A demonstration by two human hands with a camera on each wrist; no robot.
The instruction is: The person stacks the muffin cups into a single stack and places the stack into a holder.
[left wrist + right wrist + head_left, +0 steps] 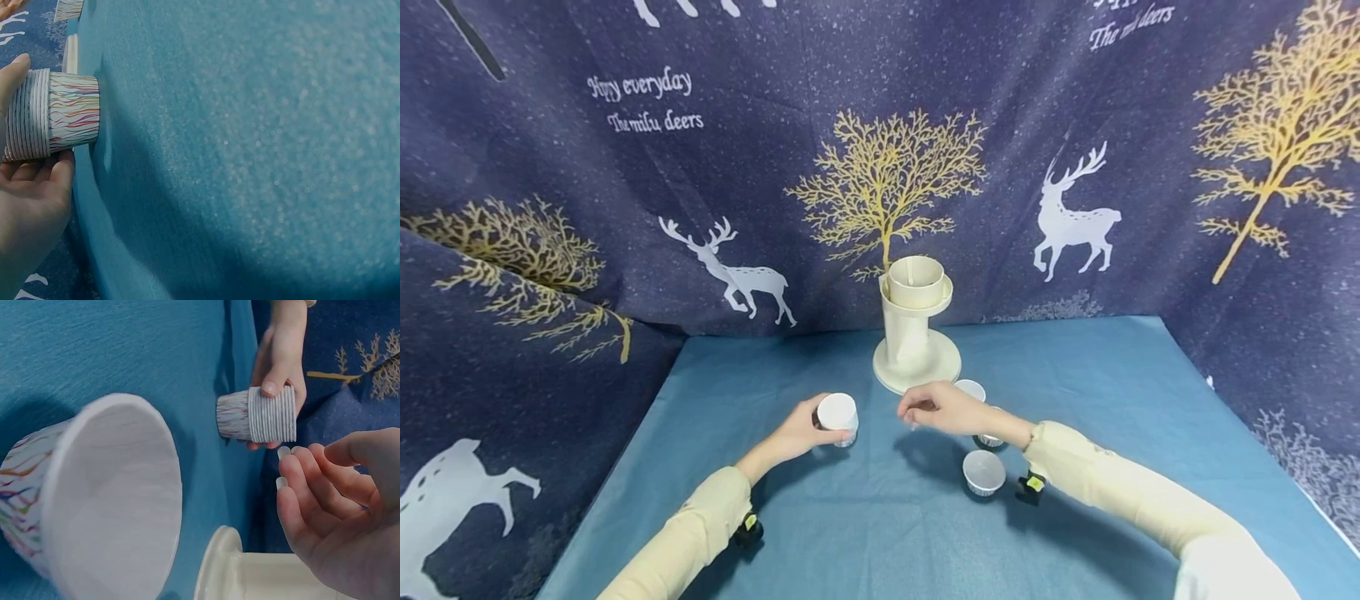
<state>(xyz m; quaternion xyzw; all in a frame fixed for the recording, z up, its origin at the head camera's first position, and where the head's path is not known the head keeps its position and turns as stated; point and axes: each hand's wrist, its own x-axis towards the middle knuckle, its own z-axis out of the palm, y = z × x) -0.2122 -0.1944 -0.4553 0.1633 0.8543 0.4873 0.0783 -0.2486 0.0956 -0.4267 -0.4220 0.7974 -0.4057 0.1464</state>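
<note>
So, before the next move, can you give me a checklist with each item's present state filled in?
1. Left grip on the cup stack: ok; thumb and fingers hold it from opposite sides.
2. Stack's base resting on the blue cloth: cannot tell; it is close, but contact is unclear.
3. Right grip free: ok; fingers loosely curled, nothing held.
4. Nearest loose cup upright: ok; its mouth faces up.
5. Two farther cups fully visible in the head view: not ok; the right hand and wrist partly cover them.
6. Cream stand upright: ok; it stands on its round base.
</note>
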